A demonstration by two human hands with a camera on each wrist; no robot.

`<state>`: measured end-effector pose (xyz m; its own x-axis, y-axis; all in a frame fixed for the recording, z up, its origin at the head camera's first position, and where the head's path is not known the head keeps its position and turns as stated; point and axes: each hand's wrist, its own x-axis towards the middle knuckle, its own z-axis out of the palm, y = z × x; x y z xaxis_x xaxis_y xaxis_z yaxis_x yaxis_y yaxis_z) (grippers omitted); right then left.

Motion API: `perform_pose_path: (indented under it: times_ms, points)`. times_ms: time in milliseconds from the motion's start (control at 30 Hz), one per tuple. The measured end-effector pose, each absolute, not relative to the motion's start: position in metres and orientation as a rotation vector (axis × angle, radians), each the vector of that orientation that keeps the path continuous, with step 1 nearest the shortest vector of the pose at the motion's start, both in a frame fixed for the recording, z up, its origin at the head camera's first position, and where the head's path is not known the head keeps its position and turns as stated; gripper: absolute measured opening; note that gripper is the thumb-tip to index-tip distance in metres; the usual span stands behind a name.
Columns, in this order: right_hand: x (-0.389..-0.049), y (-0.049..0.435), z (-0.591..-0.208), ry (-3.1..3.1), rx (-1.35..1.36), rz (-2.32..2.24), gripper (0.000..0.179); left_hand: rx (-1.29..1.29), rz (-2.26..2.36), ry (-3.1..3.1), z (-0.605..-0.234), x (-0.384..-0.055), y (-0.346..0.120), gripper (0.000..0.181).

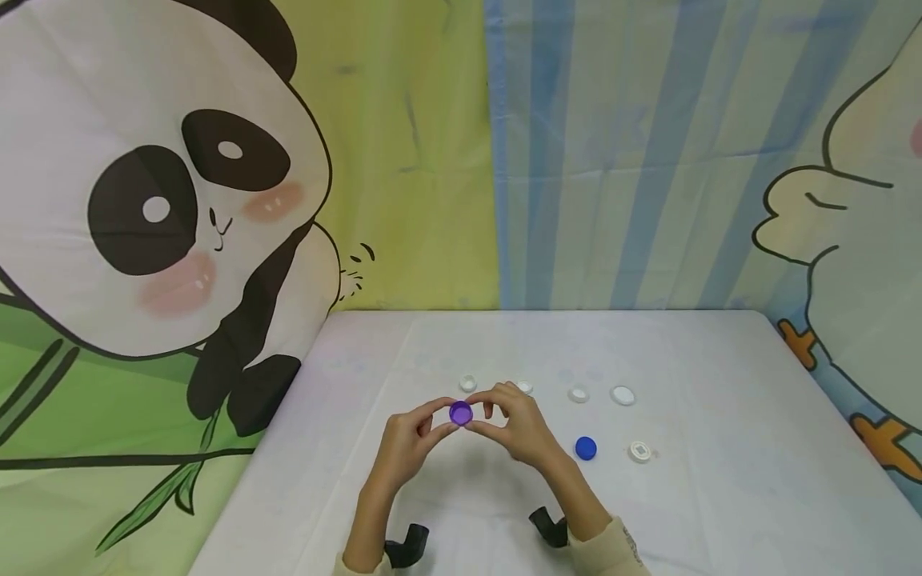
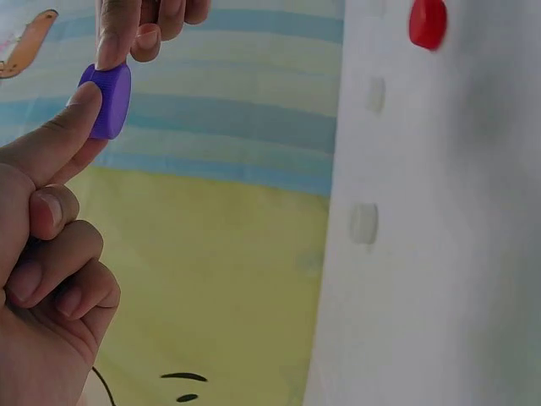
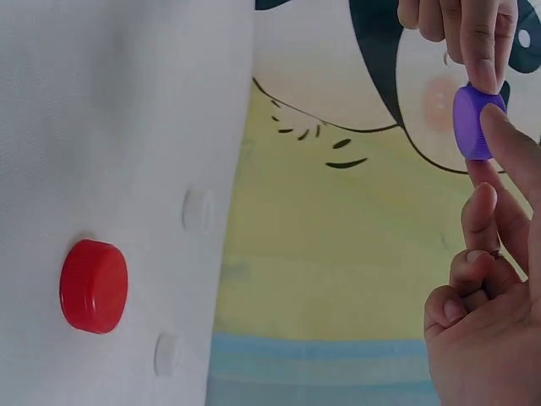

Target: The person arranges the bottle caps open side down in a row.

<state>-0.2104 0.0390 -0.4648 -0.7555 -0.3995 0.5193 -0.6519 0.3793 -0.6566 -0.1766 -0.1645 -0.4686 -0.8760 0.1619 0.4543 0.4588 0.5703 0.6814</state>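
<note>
Between both hands, held up over the white table, is a purple bottle cap (image 1: 461,413), its open side facing the head camera. My left hand (image 1: 405,448) pinches its left edge with thumb and forefinger. From the other side the thumb and forefinger of my right hand (image 1: 524,426) grip the right edge. Ridges show on the cap's side (image 3: 472,124) in the right wrist view. The remaining fingers of each hand are curled in. A red bottle cap (image 3: 95,286) lies on the table below; in the head view it is hidden behind my right hand.
Along the back of the white table (image 1: 720,496) lie several white caps (image 1: 579,394), one partly behind my right hand. A blue cap (image 1: 586,448) and a white cap with a square mark (image 1: 639,452) lie to the right. A printed curtain (image 1: 418,160) hangs behind.
</note>
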Motion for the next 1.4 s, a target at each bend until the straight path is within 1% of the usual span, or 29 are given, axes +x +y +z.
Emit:
perform_pose_path:
  times_ms: [300, 567, 733, 867, 1067, 1167, 1400]
  points:
    - [-0.182, 0.056, -0.457, -2.241, 0.874, 1.402, 0.029, -0.657, -1.269, -2.365, -0.45, -0.157, -0.146, 0.029]
    - [-0.172, 0.063, -0.456, -2.25, 0.852, 1.363, 0.03, -0.707, -1.284, -2.354, -0.45, -0.151, -0.138, 0.029]
    - [-0.165, 0.063, -0.444, -2.185, 0.914, 1.384, 0.03, -0.695, -1.259, -2.396, -0.45, -0.151, -0.137, 0.029]
    - [-0.164, 0.064, -0.445, -2.168, 0.931, 1.376, 0.031, -0.703, -1.25, -2.403, -0.451, -0.151, -0.137, 0.028]
    - [-0.17, 0.068, -0.462, -2.272, 0.856, 1.345, 0.032, -0.743, -1.286, -2.359, -0.453, -0.151, -0.137, 0.028]
    - [-0.169, 0.069, -0.464, -2.274, 0.855, 1.358, 0.032, -0.737, -1.321, -2.361, -0.446, -0.148, -0.134, 0.028]
    - [-0.16, 0.066, -0.435, -2.144, 0.955, 1.31, 0.032, -0.747, -1.338, -2.353, -0.441, -0.147, -0.133, 0.027]
